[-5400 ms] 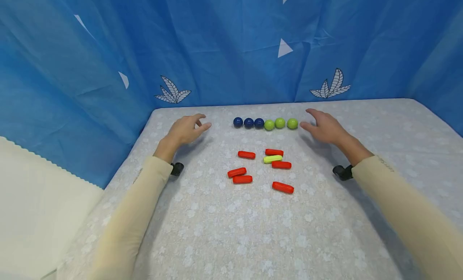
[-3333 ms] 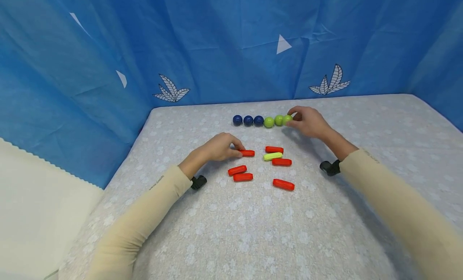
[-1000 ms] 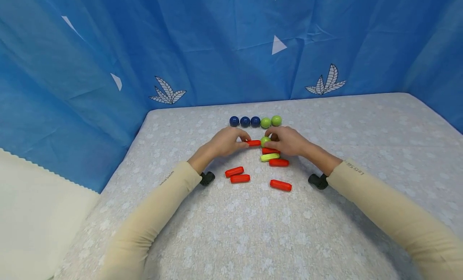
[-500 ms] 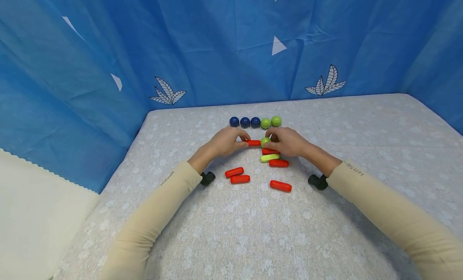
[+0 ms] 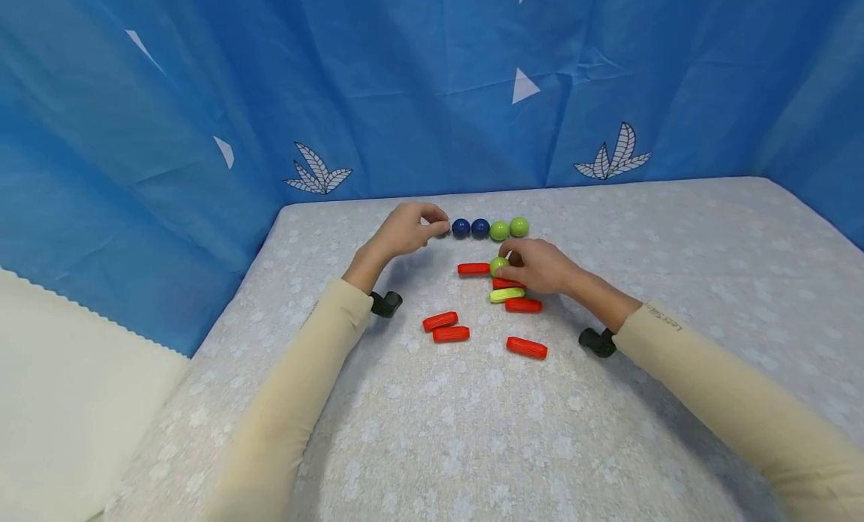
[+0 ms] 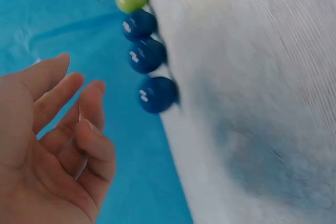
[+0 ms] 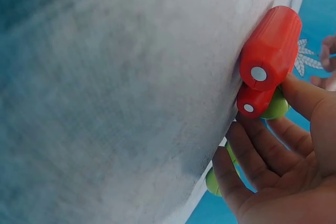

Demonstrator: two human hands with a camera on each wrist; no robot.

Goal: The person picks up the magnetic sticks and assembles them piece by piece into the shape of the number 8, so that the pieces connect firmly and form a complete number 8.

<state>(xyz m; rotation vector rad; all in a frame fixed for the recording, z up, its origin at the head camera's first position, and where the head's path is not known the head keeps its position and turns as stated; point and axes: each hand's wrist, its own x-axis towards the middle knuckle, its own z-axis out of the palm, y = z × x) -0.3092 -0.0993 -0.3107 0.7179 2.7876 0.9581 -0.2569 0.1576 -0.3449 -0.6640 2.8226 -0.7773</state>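
My right hand (image 5: 543, 267) pinches a green ball (image 5: 499, 267) between thumb and fingers. A red magnetic rod (image 5: 474, 268) lies with its right end against that ball. Just in front of the ball lies another red rod (image 5: 508, 283); pale metal ends show on the red rods in the right wrist view. My left hand (image 5: 407, 228) is at the left end of the ball row, covering most of the leftmost blue ball in the head view. The left wrist view shows loosely bent fingers, apart from this blue ball (image 6: 157, 95) and holding nothing.
Two more blue balls (image 5: 470, 228) and two green balls (image 5: 509, 229) continue the row at the back. A yellow rod (image 5: 507, 295) and several red rods (image 5: 451, 334) lie nearer on the patterned tablecloth (image 5: 432, 432). A blue curtain (image 5: 418, 94) hangs behind.
My right hand brought the rightmost green ball forward from the row. The left hand slid a red rod up to it, released it, and moved back and left to the blue balls.
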